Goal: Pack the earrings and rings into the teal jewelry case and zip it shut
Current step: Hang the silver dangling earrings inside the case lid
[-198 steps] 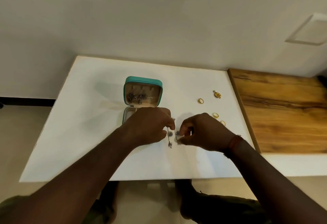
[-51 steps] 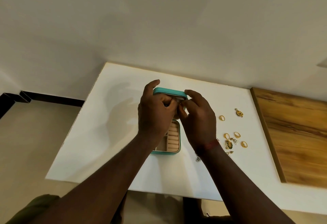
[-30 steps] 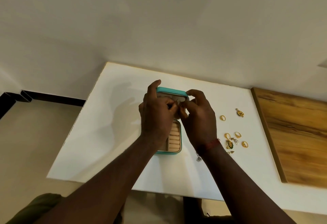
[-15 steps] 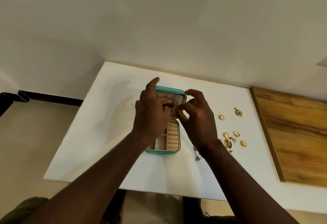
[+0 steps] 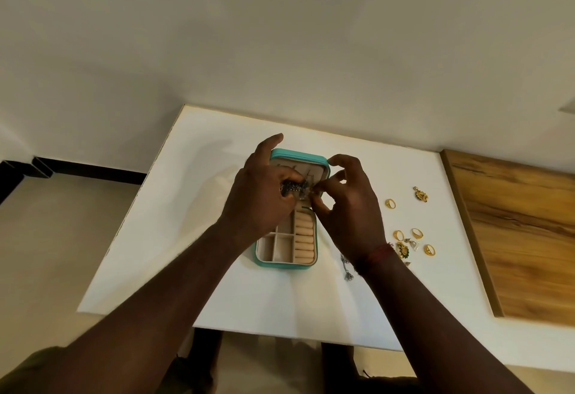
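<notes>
The left hand (image 5: pixel 264 197) has its grip tight on a dark silver earring (image 5: pixel 292 190), and the right hand (image 5: pixel 350 210) pinches it too, both just in front of the raised lid of the open teal jewelry case (image 5: pixel 284 265). Some gold rings (image 5: pixel 417 233) lie on the white surface (image 5: pixel 193 238) to the right of the case.

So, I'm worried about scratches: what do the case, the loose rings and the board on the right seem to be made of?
The case: smooth matte teal shell, probably faux leather; its beige inside looks velvety. The rings: shiny yellow metal, gold-coloured; real gold or plating cannot be told. The board: wood, visible grain, low sheen.
</notes>
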